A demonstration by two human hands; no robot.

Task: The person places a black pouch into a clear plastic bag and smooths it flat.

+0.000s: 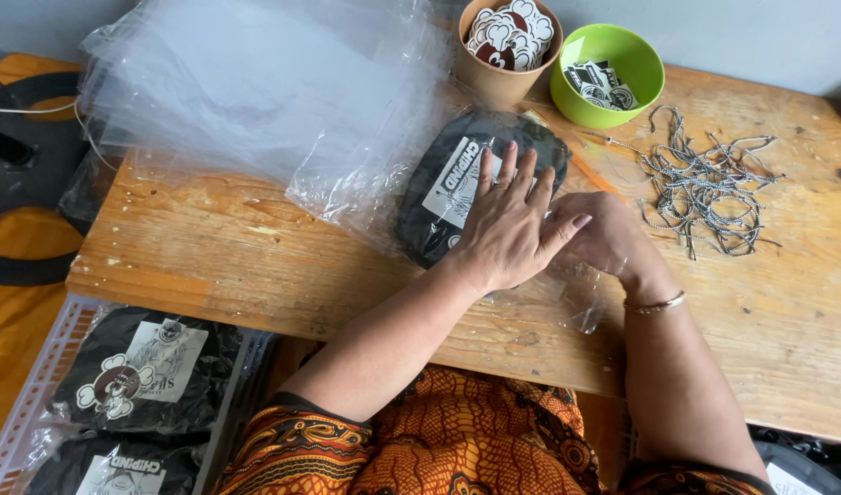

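While the left hand [503, 229] lies flat and open on the black folded garment in its clear plastic bag [457, 183] on the wooden counter [255, 257], the right hand [604, 234] pinches the bag's open end (not yet sealed); packed ones fill the white crate [35, 385].

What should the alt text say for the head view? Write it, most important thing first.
A person's left hand presses flat on a black item in a clear bag on a wooden table, with the right hand beside it. Behind lie a stack of clear bags, a brown cup of stickers, a green bowl and metal chains.
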